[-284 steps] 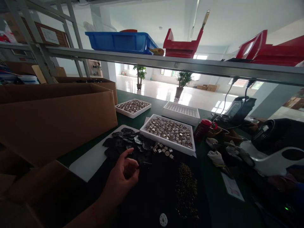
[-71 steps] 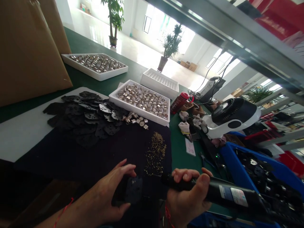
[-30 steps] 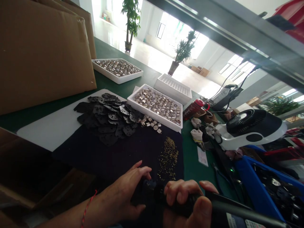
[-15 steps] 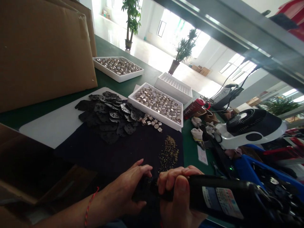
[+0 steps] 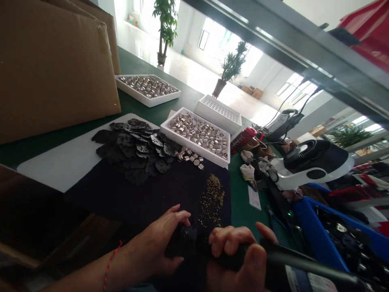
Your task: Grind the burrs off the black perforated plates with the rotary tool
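My left hand point(image 5: 161, 239), with a red cord on its wrist, curls round a dark part point(image 5: 187, 237) at the bottom middle; the part is dim and its shape is hard to make out. My right hand point(image 5: 240, 251) grips a black power tool point(image 5: 291, 259) with a label on its body, its front end toward the dark part. Just beyond the hands, small brass-coloured screws point(image 5: 214, 194) lie scattered on a dark cloth point(image 5: 146, 198). Farther back are a heap of black plates point(image 5: 136, 150) and several loose metal cylinders point(image 5: 191, 157).
White trays point(image 5: 194, 147) point(image 5: 150, 101) hold metal cylinders, near a white perforated block point(image 5: 219, 113). A cardboard box point(image 5: 57, 73) stands left. To the right are a red bottle point(image 5: 243, 138), a fan point(image 5: 316, 164) and a blue bin point(image 5: 322, 235).
The tool and my right hand have shifted right and slightly down, away from my left hand. One right-hand finger now stretches out over the tool. The whole view has shifted slightly.
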`<control>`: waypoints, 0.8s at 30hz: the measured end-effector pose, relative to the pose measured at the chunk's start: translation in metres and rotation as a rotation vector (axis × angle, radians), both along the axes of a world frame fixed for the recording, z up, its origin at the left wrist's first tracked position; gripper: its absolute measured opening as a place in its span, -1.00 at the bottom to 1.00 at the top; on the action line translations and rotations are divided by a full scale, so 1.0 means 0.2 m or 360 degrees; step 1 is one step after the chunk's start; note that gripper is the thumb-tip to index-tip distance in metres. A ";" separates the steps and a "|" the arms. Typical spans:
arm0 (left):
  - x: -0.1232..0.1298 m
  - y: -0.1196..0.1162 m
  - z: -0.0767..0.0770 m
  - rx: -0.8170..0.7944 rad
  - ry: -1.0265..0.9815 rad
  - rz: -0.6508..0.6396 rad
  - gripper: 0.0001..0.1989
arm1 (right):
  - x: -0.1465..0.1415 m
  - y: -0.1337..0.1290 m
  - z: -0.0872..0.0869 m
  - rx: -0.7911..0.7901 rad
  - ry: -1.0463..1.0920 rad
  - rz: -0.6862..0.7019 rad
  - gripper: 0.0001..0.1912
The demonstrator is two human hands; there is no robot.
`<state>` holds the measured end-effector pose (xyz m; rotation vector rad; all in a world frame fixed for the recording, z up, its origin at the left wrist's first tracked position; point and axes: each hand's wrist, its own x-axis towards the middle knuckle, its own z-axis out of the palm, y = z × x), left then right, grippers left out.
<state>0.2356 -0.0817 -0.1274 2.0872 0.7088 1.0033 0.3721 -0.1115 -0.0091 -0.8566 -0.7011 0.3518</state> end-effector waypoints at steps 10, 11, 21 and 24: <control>-0.02 -0.02 -0.03 0.0005 0.0060 0.0151 0.00 | 0.24 0.01 -0.04 -0.0145 0.0141 -0.0574 -0.76; -0.02 -0.02 -0.04 0.0021 0.0059 0.0164 -0.01 | 0.24 0.02 -0.05 -0.0153 0.0164 -0.0580 -0.75; -0.02 -0.02 -0.02 0.0119 0.0038 0.0194 -0.10 | 0.26 0.04 -0.08 -0.0156 0.0171 -0.0540 -0.70; -0.02 -0.02 -0.02 0.0102 0.0041 0.0194 -0.10 | 0.25 0.04 -0.07 -0.0155 0.0199 -0.0504 -0.73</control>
